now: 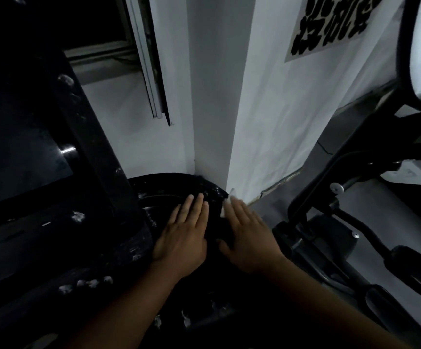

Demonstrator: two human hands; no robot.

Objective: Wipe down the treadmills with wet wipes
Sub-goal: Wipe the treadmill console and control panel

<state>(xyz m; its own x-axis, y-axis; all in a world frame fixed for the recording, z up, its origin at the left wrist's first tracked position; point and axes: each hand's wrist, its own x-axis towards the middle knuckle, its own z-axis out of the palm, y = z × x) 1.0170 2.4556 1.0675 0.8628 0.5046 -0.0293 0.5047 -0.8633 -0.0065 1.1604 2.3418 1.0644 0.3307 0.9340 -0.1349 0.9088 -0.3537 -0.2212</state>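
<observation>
In the head view both hands lie palm down on the treadmill's black hood (169,183), which curves up against the wall (212,117) at its corner. The left hand (183,235) has straight, close fingers and holds nothing. The right hand (249,238), fingers straight too, presses a white wipe (224,209) flat; only a scrap shows past its fingertips, at the hood's right edge. The wipe is probably thin, soft and damp, so it should bunch or slip unless pinned under flat fingers. The hood looks stiff and smooth. White specks (78,216) dot the post (96,147) on the left. Room is tight, with the wall just ahead, the post beside the left hand and another machine's frame (312,192) near on the right; free sweep lies back toward the body
</observation>
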